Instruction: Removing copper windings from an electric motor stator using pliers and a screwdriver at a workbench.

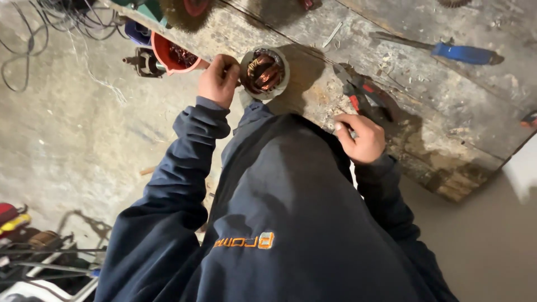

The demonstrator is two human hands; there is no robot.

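The person in the dark work jacket is leaning over a worn wooden surface (pixel 447 128), and the motor stator (pixel 264 72), a round grey shell with copper windings showing inside, is sitting at the near edge of that surface. The left hand (pixel 218 80) is curling closed against the stator's left rim, fingers pressing on the shell at the edge; whether it is pinching a wire there is too small to tell. The right hand (pixel 362 137) is lying well to the right of the stator, closing loosely around the handle end of the red-handled pliers (pixel 361 95), which are lying on the surface with their jaws pointing back toward the stator. Just left of the stator, beyond the left hand, an orange-red tub (pixel 170 56) holding copper wire is sitting below the surface edge, and a small black motor part (pixel 144 61) is lying on the concrete floor (pixel 72 140) beside it. Far to the right of the stator, a blue-handled screwdriver (pixel 442 51) is resting on the surface. A tangle of black cables (pixel 33 33) is lying on the floor far to the stator's left.
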